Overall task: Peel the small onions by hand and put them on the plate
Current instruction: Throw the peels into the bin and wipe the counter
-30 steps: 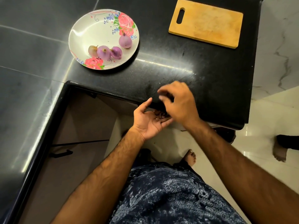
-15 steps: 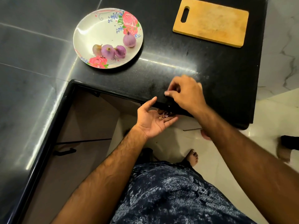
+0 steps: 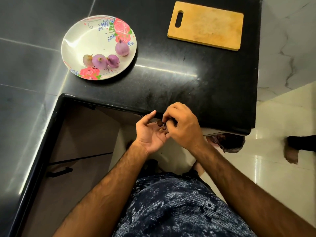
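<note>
Several peeled purple small onions [image 3: 99, 61] lie on the white flowered plate [image 3: 80, 40] at the back left of the black counter; one onion [image 3: 121, 48] sits apart near the rose print. At the counter's front edge my left hand [image 3: 150, 134] is turned palm up, with brown onion peel scraps [image 3: 160, 124] lying on its fingers. My right hand [image 3: 183, 127] hovers over that palm, its curled fingertips pinching the scraps. No unpeeled onion shows.
A wooden cutting board [image 3: 206, 25] lies at the back right of the black counter [image 3: 188, 86]. Below the counter are a cabinet handle [image 3: 59, 171] and a dark bag [image 3: 229, 142]. Another person's foot [image 3: 290, 153] stands on the tiled floor at right.
My right hand has come back off the counter edge and closed its fingertips over my left palm. The left hand has stayed cupped below the edge.
</note>
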